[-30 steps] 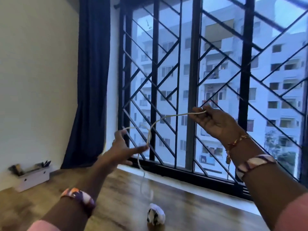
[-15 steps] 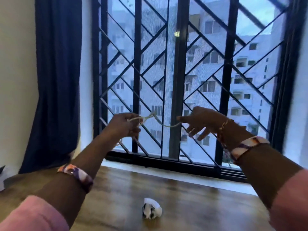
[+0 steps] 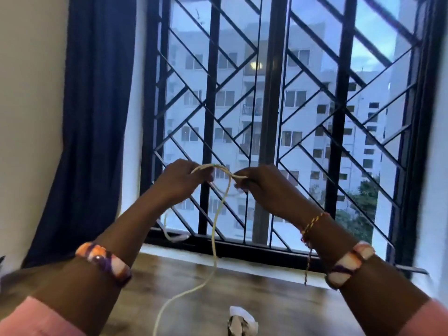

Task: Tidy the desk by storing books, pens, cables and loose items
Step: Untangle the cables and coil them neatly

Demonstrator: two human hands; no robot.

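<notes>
While both arms are reaching forward at chest height before the window grille [image 3: 274, 98], the left hand [image 3: 180, 181] and right hand [image 3: 260, 184] are holding a pale cable [image 3: 221, 195] close together, a short span apart. The left grip is pinching the cable at the top of a small loop; the right grip is pinching the strand where it is crossing over itself. From the loop, one length is hanging straight down, curving across the wooden tabletop [image 3: 278, 294] and running out of view at the bottom edge. A second short length is drooping below the left wrist, its end lying near the sill [image 3: 242, 253]; contact there cannot be judged. A crumpled white-and-dark item [image 3: 242, 322] is resting on the tabletop, just right of the trailing cable. A dark blue curtain [image 3: 94, 117] is hanging at left. Each forearm is wearing a patterned band [image 3: 104, 263].
</notes>
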